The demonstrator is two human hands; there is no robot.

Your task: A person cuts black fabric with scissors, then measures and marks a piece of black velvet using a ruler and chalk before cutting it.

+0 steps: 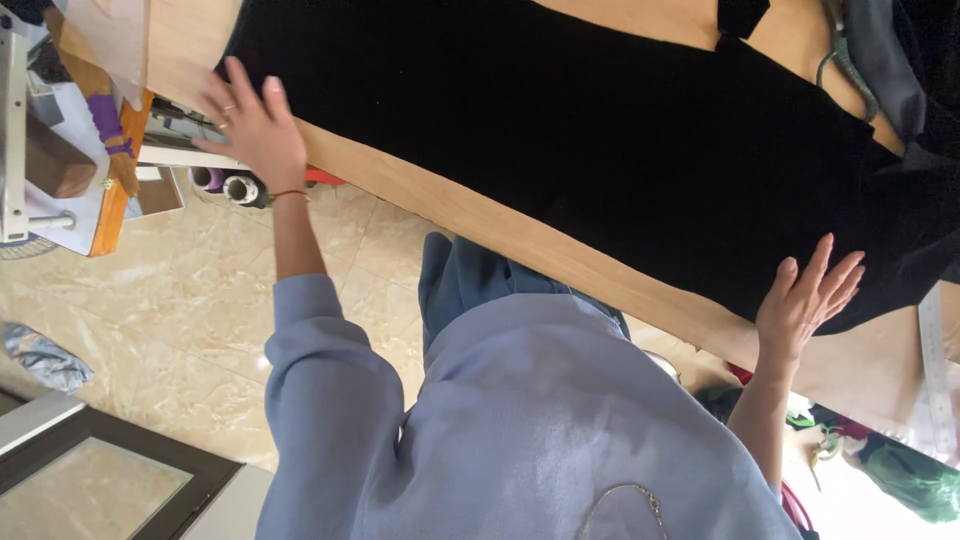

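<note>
A large black fabric (600, 130) lies spread over a long wooden table (480, 215). My left hand (250, 125) rests flat on the fabric's left end at the table's edge, fingers spread, a ring on one finger and a thin band on the wrist. My right hand (805, 300) lies flat with its fingers apart on the near edge of the fabric at the right. Neither hand holds anything. My lavender sleeves and torso (520, 430) fill the lower middle of the view.
A clear ruler (935, 370) lies on the table at the far right. Grey cloth (890, 50) is piled at the top right. Thread spools (225, 185) and a wooden shelf (110, 215) stand under the left end. A crumpled grey rag (40, 355) lies on the tiled floor.
</note>
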